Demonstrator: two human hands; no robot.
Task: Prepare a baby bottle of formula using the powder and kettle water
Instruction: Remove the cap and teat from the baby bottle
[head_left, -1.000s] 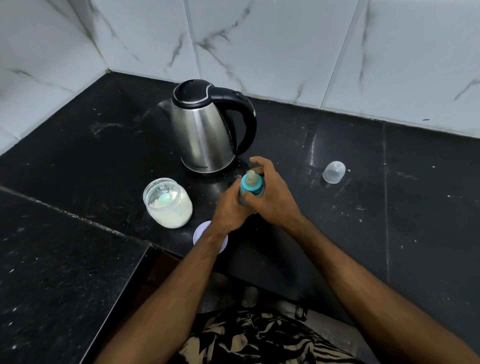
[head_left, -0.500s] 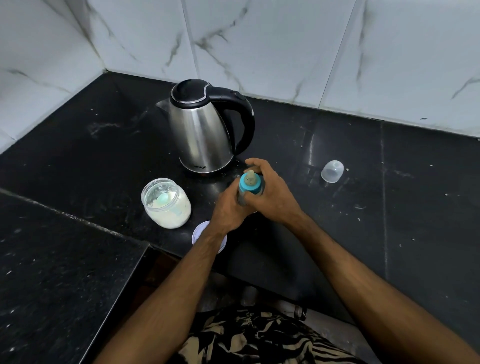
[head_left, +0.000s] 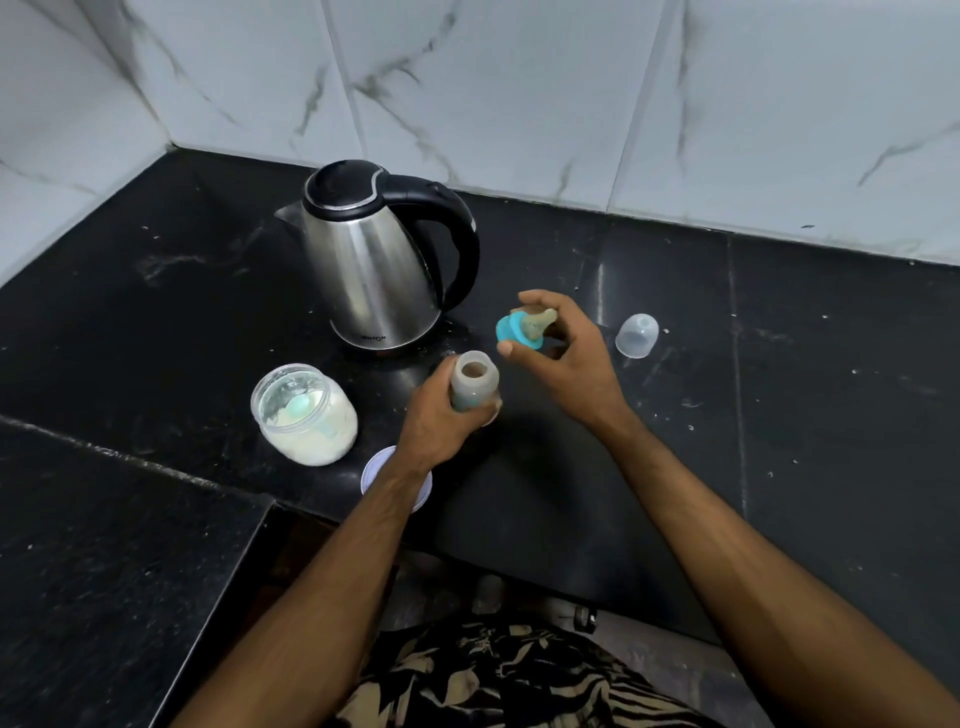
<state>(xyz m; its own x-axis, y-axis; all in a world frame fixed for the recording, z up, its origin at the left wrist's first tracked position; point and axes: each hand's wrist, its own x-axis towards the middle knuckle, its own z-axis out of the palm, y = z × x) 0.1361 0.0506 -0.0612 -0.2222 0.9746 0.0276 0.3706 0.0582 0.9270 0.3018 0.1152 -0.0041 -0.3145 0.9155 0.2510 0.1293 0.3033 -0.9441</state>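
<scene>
Two bare forearms, no sleeves showing, no watch, rings or bands on either wrist. Left hand and right hand bare, no gloves. Below the desk edge, a garment over the lap: dark, near-black fabric with a tan, leaf-like streaky print. Cannot tell if it is shorts or a wrap.
</scene>
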